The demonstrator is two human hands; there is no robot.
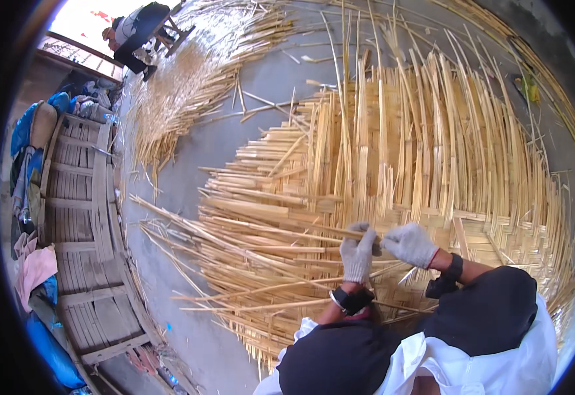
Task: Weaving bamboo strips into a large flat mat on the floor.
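My left hand (356, 255), in a pale knitted work glove, is closed around a split reed strip (310, 229) that runs out to the left over the mat. Just right of it, my right hand (411, 245), gloved the same way, has its fingertips pinched at the near end of that strip. Below both hands spreads a large woven reed mat (426, 138). Its strips cross in a tight weave near my knees, while long loose ends fan out to the far side and the left. Dark bands circle both wrists.
A second reed mat (195, 79) lies at the far left, with a person (133, 33) on a low bench beyond it. A wooden slatted frame (77, 197) stands along the left, beside blue bags and cloths (37, 270). Loose reeds (261, 105) lie on the grey floor.
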